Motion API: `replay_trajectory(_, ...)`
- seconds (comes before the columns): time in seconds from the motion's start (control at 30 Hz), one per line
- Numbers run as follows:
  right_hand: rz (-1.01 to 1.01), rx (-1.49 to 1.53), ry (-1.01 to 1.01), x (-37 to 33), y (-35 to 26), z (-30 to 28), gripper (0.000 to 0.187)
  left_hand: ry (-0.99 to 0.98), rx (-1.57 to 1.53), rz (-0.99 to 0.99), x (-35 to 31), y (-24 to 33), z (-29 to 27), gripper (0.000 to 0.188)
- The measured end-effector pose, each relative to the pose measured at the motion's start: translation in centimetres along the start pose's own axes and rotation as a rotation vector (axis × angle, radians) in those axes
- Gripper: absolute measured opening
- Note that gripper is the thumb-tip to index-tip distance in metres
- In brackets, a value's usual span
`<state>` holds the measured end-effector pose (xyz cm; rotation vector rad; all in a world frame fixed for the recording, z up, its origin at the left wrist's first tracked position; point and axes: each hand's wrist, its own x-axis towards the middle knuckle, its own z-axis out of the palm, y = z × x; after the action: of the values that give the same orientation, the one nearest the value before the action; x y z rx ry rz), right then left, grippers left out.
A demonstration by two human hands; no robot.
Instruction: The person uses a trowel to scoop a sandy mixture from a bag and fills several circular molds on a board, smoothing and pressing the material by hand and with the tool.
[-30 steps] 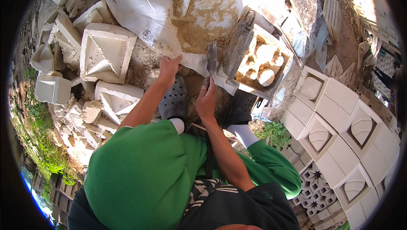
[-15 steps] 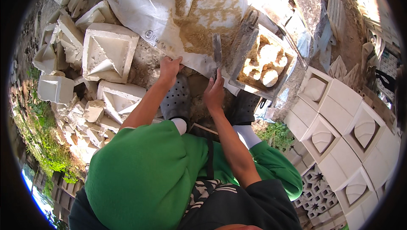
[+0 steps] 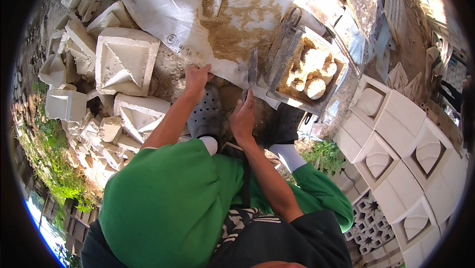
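Note:
My left hand (image 3: 198, 79) is closed on the near edge of a white plastic sheet (image 3: 153, 8), pinching it. A patch of damp brown sand (image 3: 230, 40) lies on the sheet. In my right hand (image 3: 243, 119) is a trowel (image 3: 253, 65), gripped by its handle with the flat grey blade pointing away from me over the sheet's edge. Just right of the blade stands a box-shaped mould (image 3: 321, 107) with a wire loop at its far corner. Inside it are pale rounded shapes (image 3: 315, 70) with sandy material around them.
Broken pale cast blocks (image 3: 126, 60) are heaped at the left. Finished cream blocks (image 3: 398, 114) with recessed shapes stand stacked at the right, beside lattice blocks (image 3: 371, 226). My feet in dark clogs (image 3: 205, 114) are just below the sheet. A worn board (image 3: 358, 1) leans at the far right.
My right hand has drawn the trowel slightly toward me and to the left, away from the sand. My left hand stays at the sheet's edge.

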<state>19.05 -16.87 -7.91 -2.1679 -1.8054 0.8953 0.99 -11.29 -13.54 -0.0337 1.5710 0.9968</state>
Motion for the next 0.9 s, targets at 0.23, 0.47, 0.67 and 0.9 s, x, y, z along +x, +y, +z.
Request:
replay_trajectory(0.23, 0.018, 0.046, -0.112, -0.2, -1.1, -1.4, 0.055, 0.003, -0.064, -0.048, -0.8, 0.7, 0.6, 0.024)
replay_trajectory(0.47, 0.139, 0.132, -0.375, -1.3, -5.0, -3.7, 0.055, 0.013, -0.104, -0.081, -0.6, 0.6, 0.7, 0.024)
replay_trajectory(0.67, 0.033, 0.127, 0.0, -1.4, -1.4, -0.2, 0.056, 0.023, -0.15, -0.072, -0.4, 0.4, 0.9, 0.025)
replay_trajectory(0.9, -0.22, 0.068, -0.228, 1.4, -1.6, -1.0, 0.054, 0.021, -0.326, -0.1, -0.9, 1.6, 1.7, 0.03)
